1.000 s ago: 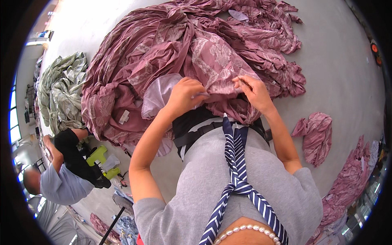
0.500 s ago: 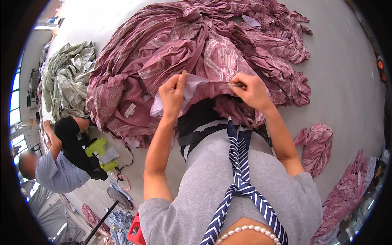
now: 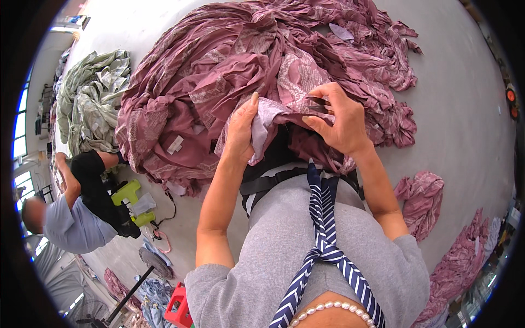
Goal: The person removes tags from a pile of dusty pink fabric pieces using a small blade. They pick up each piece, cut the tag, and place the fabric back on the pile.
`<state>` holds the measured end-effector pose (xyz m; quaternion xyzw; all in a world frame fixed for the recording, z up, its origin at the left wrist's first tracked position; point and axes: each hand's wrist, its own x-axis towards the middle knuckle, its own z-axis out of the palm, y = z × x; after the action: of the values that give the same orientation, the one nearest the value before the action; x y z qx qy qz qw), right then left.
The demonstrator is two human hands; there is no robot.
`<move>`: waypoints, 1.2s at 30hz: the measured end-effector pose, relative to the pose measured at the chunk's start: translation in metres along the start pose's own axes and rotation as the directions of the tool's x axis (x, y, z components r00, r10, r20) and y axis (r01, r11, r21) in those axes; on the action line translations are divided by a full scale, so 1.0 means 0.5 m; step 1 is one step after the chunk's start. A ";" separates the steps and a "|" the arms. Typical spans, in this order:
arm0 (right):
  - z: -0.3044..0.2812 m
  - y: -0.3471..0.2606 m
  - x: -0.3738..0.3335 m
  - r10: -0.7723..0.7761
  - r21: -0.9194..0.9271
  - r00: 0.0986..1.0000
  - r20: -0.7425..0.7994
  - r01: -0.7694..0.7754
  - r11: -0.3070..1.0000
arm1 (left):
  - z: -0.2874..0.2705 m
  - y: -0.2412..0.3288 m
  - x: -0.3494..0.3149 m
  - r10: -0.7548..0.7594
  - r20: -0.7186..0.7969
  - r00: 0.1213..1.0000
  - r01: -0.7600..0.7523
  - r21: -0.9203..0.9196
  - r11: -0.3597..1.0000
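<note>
Head view: a person looks down on a large mauve patterned fabric pile (image 3: 219,71) that spreads over the grey floor (image 3: 451,104); its near edge reaches the person's waist
Left hand: this hand (image 3: 240,128) grips a pale lilac cloth piece (image 3: 264,124), thumb pointing up along its left edge, the other fingers partly hidden by fabric
Right hand: this hand (image 3: 340,117) is curled around a small dark tool (image 3: 317,101), partly covered, its kind hard to tell; thumb and forefinger stand a little apart, just beside the fabric
Held fabric: the lilac piece lies against a mauve fabric edge stretching between the hands, at the pile's near edge
On the pile: a white tag (image 3: 175,145) near its left edge, a lilac scrap (image 3: 342,33) toward its far right corner
Floor, left edge: a sage-green fabric heap (image 3: 93,104); nearer, a seated co-worker (image 3: 79,224) in a light blue top, beside a lime-green object (image 3: 127,192)
Floor, right edge: a small mauve bundle (image 3: 424,202), apart from the pile, and a longer mauve heap (image 3: 459,268)
Floor, near left corner: a red plastic stool (image 3: 178,309) beside a blue fabric heap (image 3: 156,300)
Clothing: grey short-sleeved top (image 3: 284,229), navy striped neck scarf (image 3: 322,216), pearl necklace (image 3: 333,304)
</note>
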<state>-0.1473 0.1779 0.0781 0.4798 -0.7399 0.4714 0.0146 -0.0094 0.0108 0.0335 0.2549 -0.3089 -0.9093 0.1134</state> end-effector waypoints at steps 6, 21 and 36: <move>-0.004 0.004 -0.008 0.184 0.142 0.959 0.217 -0.217 0.966 | -0.020 -0.008 -0.002 0.021 -0.027 0.999 -0.025 -0.135 0.991; 0.035 -0.012 0.000 0.247 0.379 0.934 0.259 -0.334 0.863 | -0.005 -0.020 -0.008 0.048 0.030 0.998 -0.042 -0.174 0.984; 0.022 -0.011 0.017 -0.199 0.087 0.974 0.108 0.190 0.978 | 0.014 -0.012 -0.008 -0.020 -0.066 0.998 0.006 -0.204 0.979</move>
<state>-0.1433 0.1636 0.0799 0.5767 -0.6705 0.4667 -0.0009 -0.0101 0.0205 0.0363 0.2747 -0.2082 -0.9277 0.1435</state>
